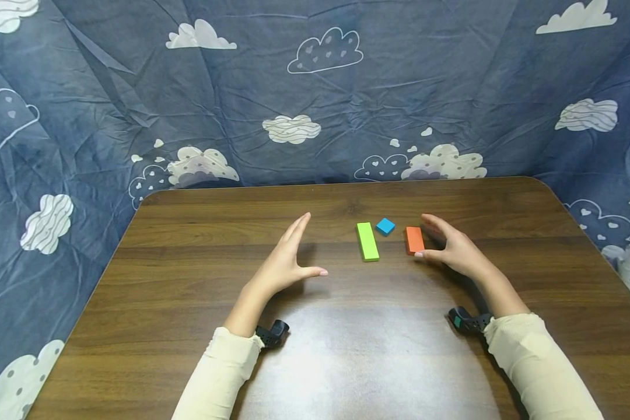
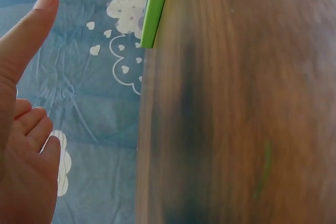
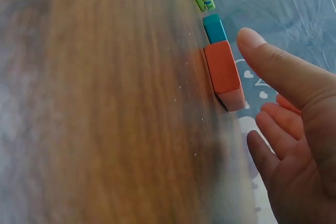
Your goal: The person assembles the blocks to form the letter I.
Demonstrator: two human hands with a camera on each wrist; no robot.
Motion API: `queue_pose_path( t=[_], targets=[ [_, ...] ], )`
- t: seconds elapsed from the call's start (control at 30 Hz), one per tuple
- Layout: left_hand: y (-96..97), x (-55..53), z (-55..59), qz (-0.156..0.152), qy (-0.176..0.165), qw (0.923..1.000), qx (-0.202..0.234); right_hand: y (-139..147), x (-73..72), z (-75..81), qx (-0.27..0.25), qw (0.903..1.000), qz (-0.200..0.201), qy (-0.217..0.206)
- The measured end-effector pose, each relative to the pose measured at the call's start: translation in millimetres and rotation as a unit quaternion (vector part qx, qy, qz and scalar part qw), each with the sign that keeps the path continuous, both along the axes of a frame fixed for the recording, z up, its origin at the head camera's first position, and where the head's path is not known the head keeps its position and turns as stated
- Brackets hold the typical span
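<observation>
Three blocks lie on the wooden table [image 1: 199, 280]. The long green block [image 1: 367, 241] is on the left, the small blue block [image 1: 385, 226] just behind and right of it, and the orange block [image 1: 414, 240] on the right. My right hand [image 1: 454, 248] is beside the orange block, thumb and fingers spread apart, the thumb tip overlapping its near corner in the head view. In the right wrist view the orange block [image 3: 223, 69] shows past the thumb. My left hand [image 1: 283, 262] hovers left of the green block, fingers straight and thumb stretched out, holding nothing.
A dark blue cloth [image 1: 257, 87] printed with white clouds hangs behind the table. Each wrist carries a black camera mount, one on the left [image 1: 273, 333] and one on the right [image 1: 467, 321]. Light glares off the near middle of the tabletop.
</observation>
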State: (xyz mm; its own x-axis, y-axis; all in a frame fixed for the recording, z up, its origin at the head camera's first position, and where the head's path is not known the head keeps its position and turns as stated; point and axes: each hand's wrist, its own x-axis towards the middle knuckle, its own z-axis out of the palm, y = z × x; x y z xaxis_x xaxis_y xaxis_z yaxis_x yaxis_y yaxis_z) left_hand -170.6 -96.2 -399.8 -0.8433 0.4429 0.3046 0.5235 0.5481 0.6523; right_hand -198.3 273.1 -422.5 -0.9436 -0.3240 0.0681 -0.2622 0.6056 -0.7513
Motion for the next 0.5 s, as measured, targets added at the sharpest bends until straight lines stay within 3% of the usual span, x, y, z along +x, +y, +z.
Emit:
queue_pose_path(
  t=[0.5],
  targets=[
    [25.8, -10.8, -11.8, -0.016, -0.044, 0.9989, -0.009, 2, -8.3, -8.6, 0.026, 0.9993, 0.004, -0.027]
  ],
)
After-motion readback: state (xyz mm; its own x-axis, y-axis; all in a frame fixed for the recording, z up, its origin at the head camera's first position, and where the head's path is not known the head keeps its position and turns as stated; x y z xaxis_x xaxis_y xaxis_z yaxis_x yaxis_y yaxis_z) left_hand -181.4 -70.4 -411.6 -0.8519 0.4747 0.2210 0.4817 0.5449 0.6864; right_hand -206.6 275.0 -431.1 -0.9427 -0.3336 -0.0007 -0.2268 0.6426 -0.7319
